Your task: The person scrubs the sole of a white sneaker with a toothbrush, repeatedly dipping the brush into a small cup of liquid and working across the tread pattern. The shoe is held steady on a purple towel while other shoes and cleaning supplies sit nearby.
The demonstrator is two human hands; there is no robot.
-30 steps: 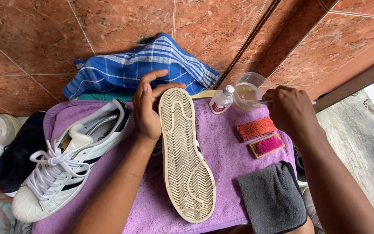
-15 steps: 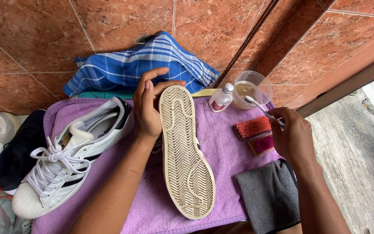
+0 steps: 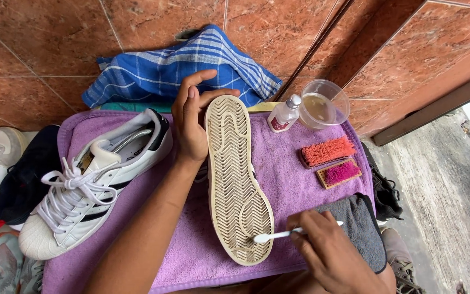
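Your purple towel [image 3: 300, 185] carries everything, its near edge cut off by the frame. On it the upturned shoe [image 3: 236, 179] lies sole up, its cream tread grimy and its upper hidden beneath. Your left hand [image 3: 191, 122] grips the shoe's heel end, fingers hooked over the side. Your right hand [image 3: 327, 250], partly out of frame, pinches a white toothbrush [image 3: 278, 235], its bristles touching the toe tread.

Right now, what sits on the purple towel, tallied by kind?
Shoes: 2, the upright white sneaker and the sole-up shoe steadied by the left hand
Block brushes: 2, orange and pink
Toothbrush: 1, in the right hand
Bottle: 1
Grey cloth: 1
Total: 7
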